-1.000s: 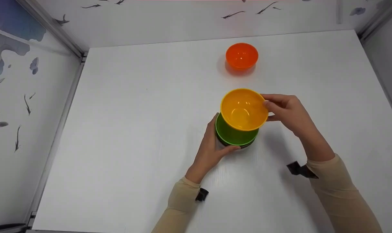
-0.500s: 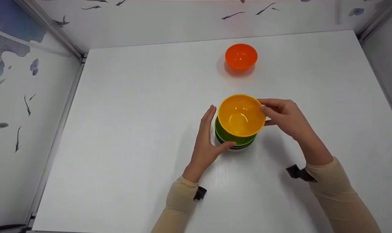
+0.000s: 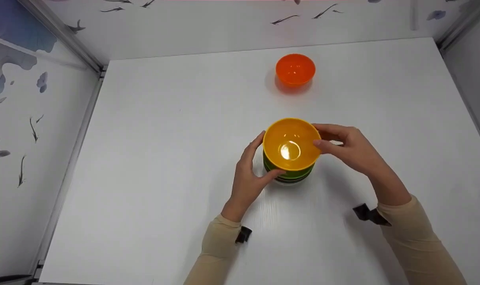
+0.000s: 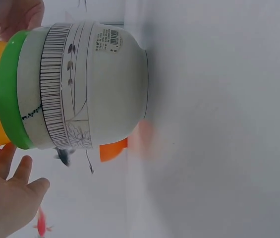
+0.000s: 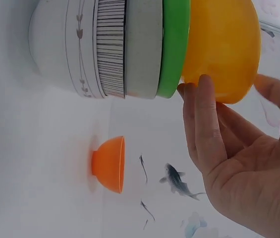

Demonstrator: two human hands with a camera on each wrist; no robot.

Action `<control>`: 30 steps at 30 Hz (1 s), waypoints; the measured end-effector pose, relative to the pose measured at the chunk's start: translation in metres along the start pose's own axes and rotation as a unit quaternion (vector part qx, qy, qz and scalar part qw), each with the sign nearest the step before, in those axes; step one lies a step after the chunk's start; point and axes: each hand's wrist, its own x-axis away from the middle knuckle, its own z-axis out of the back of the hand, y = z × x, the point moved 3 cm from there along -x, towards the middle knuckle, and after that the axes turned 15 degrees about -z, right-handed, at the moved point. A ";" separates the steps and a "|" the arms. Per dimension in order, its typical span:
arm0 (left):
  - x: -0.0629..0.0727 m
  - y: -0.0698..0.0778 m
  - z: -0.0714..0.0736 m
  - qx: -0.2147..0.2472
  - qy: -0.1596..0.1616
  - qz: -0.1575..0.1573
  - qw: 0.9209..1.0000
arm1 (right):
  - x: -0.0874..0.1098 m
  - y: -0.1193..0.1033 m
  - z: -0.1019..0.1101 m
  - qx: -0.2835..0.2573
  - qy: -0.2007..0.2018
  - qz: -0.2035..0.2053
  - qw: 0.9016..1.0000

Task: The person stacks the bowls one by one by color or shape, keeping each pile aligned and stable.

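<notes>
In the head view, my right hand (image 3: pixel 349 148) pinches the right rim of a yellow bowl (image 3: pixel 291 144), thumb inside and fingers outside. The yellow bowl sits over a green bowl (image 5: pixel 175 49), its lower part hidden behind the green rim. Beneath the green one are a plain pale bowl (image 5: pixel 144 47) and a white bowl (image 4: pixel 115 84) with a dark pattern and a barcode label. My left hand (image 3: pixel 248 180) lies along the left side of the stack, thumb at the front and fingers spread. Its fingertips touch or nearly touch the yellow and green bowls.
An orange bowl (image 3: pixel 295 70) stands upright on the white table (image 3: pixel 164 158), behind the stack. White panels with fish drawings border the table at the back (image 3: pixel 208 27) and left (image 3: pixel 22 99).
My right hand has brought the yellow bowl toward me and down over the green bowl, covering more of it. My left hand loosened from the green bowl and shifted slightly left beside the yellow one.
</notes>
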 end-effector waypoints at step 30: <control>0.005 -0.011 0.007 -0.032 -0.063 0.054 0.996 | 0.006 0.028 -0.015 0.101 0.034 0.066 0.992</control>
